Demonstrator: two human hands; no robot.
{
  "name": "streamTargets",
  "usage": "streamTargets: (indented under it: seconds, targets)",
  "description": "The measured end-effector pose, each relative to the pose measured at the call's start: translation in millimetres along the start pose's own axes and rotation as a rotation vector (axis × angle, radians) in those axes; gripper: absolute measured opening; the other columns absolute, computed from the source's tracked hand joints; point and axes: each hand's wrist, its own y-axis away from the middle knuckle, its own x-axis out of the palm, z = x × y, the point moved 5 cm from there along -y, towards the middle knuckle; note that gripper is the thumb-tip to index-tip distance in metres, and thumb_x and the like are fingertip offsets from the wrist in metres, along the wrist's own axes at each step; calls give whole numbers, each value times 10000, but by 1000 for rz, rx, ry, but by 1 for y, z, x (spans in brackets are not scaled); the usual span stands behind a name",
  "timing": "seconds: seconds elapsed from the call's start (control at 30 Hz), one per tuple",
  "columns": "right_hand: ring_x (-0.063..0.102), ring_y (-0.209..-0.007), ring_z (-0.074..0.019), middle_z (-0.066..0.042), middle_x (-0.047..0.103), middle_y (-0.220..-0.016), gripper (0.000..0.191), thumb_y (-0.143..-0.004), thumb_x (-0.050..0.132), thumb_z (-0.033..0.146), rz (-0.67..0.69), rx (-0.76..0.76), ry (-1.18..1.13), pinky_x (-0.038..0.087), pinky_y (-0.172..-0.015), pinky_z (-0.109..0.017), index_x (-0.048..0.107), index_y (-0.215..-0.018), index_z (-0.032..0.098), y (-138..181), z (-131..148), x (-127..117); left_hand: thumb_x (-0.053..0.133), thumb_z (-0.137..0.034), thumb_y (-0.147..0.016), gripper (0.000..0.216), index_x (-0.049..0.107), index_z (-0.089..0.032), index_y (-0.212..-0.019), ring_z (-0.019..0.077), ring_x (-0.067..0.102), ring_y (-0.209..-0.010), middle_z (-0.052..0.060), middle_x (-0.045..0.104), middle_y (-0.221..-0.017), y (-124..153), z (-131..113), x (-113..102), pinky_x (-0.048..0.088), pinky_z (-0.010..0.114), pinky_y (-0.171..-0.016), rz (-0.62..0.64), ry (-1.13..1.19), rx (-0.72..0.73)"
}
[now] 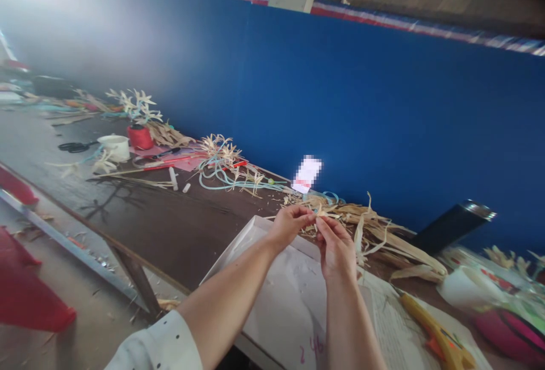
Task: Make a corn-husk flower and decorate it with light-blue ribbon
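Observation:
My left hand (pixel 292 223) and my right hand (pixel 337 245) meet over the far edge of a white box lid (pixel 281 285), fingertips pinched together. Between them is a small pale husk flower (pixel 322 209), mostly covered by the fingers. Dry corn husks (pixel 383 225) lie in a loose heap just beyond and to the right of my right hand. Husk scraps are scattered behind my left hand. A yellow glue gun (pixel 436 327) rests on printed paper (pixel 394 316), right of my right forearm.
Finished husk flowers (pixel 219 148) with pale blue stems lie left along the blue wall (pixel 361 97). A red thread spool (pixel 140 137), white cup (pixel 114 147) and scissors (pixel 76 146) stand farther left. A dark flask (pixel 453 225), white roll (pixel 468 287) and pink pouch (pixel 508 333) are right.

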Motion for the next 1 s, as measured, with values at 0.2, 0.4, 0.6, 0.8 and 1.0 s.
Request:
streamTargets:
  seconds: [0.2, 0.4, 0.6, 0.8, 1.0]
  targets:
    - [443, -482, -38, 31, 589, -716, 345, -596, 769, 280, -9, -39, 8, 356, -429, -148, 593, -879, 194, 3, 6, 3, 704, -390, -594, 313, 631, -117, -726, 66, 439, -557, -13, 544, -612, 0, 0, -1, 333, 202, -543, 5, -21, 16]
    - [516, -588, -71, 4, 610, -942, 464, -616, 736, 258, 72, 119, -83, 410, -467, -173, 576, -1052, 255, 2, -1, 0, 706, -367, -591, 294, 642, -120, -736, 79, 477, -576, 4, 595, -649, 1, -3, -2, 365, 215, -573, -8, 28, 20]
    - [527, -557, -78, 5, 626, -836, 382, -608, 739, 339, 147, 181, 75, 381, -453, -175, 639, -958, 225, 8, -9, 8, 712, -337, -604, 257, 651, -133, -748, 136, 554, -793, 46, 634, -822, 1, -3, -5, 413, 256, -747, -49, 110, 56]
    - [495, -524, -68, 9, 598, -723, 333, -620, 735, 352, 180, 96, 128, 360, -447, -175, 651, -899, 191, 8, -12, 14, 731, -335, -588, 280, 652, -126, -756, 108, 534, -707, 38, 612, -782, 0, 2, -5, 411, 233, -650, -59, 176, 1]
    - [510, -529, -81, 21, 585, -691, 311, -639, 718, 363, 233, 72, 109, 362, -438, -185, 643, -891, 196, 7, -15, 18, 727, -368, -587, 345, 629, -112, -796, 69, 485, -524, 26, 586, -712, 2, 6, 0, 353, 197, -464, -14, 175, -56]
